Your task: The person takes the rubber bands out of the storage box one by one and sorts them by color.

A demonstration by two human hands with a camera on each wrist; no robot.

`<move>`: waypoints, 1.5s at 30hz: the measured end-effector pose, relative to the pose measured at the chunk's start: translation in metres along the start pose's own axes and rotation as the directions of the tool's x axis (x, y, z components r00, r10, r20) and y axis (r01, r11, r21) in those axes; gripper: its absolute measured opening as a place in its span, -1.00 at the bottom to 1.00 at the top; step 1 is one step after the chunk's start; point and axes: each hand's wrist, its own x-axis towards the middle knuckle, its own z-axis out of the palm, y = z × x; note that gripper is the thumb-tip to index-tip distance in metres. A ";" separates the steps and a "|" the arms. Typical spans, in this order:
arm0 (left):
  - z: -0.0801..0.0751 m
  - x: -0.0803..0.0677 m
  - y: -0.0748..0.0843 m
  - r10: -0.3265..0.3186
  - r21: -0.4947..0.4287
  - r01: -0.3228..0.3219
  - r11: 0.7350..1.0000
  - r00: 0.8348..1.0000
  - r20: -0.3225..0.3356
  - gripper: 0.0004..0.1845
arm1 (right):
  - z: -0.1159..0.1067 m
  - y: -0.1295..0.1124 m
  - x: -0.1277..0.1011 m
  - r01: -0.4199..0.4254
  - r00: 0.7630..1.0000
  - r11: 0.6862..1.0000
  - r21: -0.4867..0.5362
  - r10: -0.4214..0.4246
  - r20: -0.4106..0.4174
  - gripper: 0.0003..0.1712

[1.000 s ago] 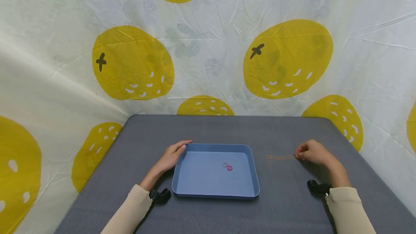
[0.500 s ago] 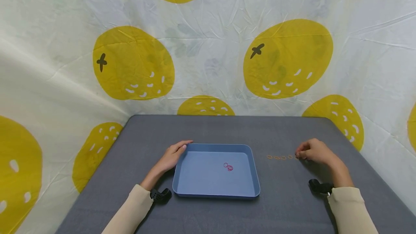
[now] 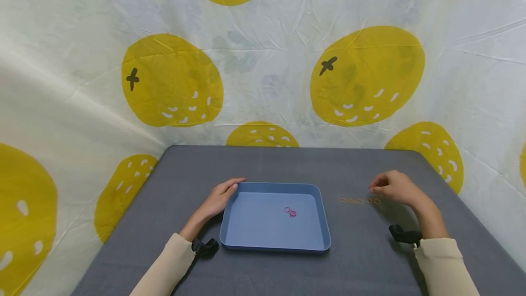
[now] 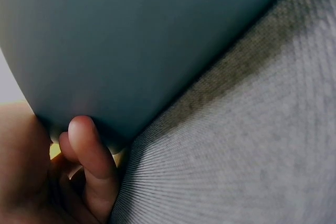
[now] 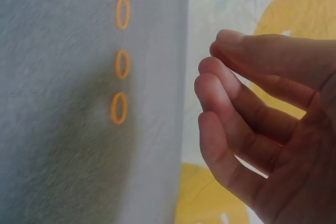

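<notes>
My left hand (image 3: 218,199) grips the far left corner of a shallow blue tray (image 3: 271,241), its fingers bent against the outer wall (image 4: 157,35) in the left wrist view. Inside the tray lie several small red rubber bands (image 3: 292,214) in a little cluster. To the right of it, several orange rubber bands (image 3: 369,200) form a row on the grey cloth. My right hand (image 3: 396,187) hovers above the right end of that row, fingers loosely bent and thumb near the index fingertip, holding nothing. The right wrist view shows the last orange band (image 5: 119,108) lying apart from the fingertips.
A grey cloth (image 3: 279,273) covers the table. Behind and beside it hangs a pale curtain (image 3: 267,81) with large yellow fruit prints. Both wrists wear a black camera band (image 3: 404,235).
My right hand has let go of an orange rubber band at the row's right end and risen away from it. The left hand stays on the tray corner.
</notes>
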 end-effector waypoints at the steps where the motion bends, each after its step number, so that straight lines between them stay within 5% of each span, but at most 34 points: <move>1: 0.000 0.000 0.000 0.001 -0.002 -0.001 1.000 1.000 0.000 -0.55 | 0.000 -0.002 0.000 0.002 1.000 1.000 0.002 -0.002 0.000 -0.77; 11: -0.002 -0.001 0.000 -0.006 -0.025 0.006 1.000 1.000 0.010 -0.56 | 0.000 -0.032 0.012 0.067 0.998 0.998 -0.002 -0.067 0.004 -0.79; 26: -0.004 0.000 0.001 -0.028 -0.020 0.029 0.999 1.000 0.010 -0.56 | 0.017 -0.110 0.059 0.231 0.970 0.973 -0.015 -0.229 0.084 -0.93; 45: -0.002 0.000 0.003 -0.017 -0.030 0.018 0.999 1.000 0.011 -0.56 | 0.072 -0.187 0.095 0.355 0.917 0.934 -0.047 -0.337 0.214 -0.93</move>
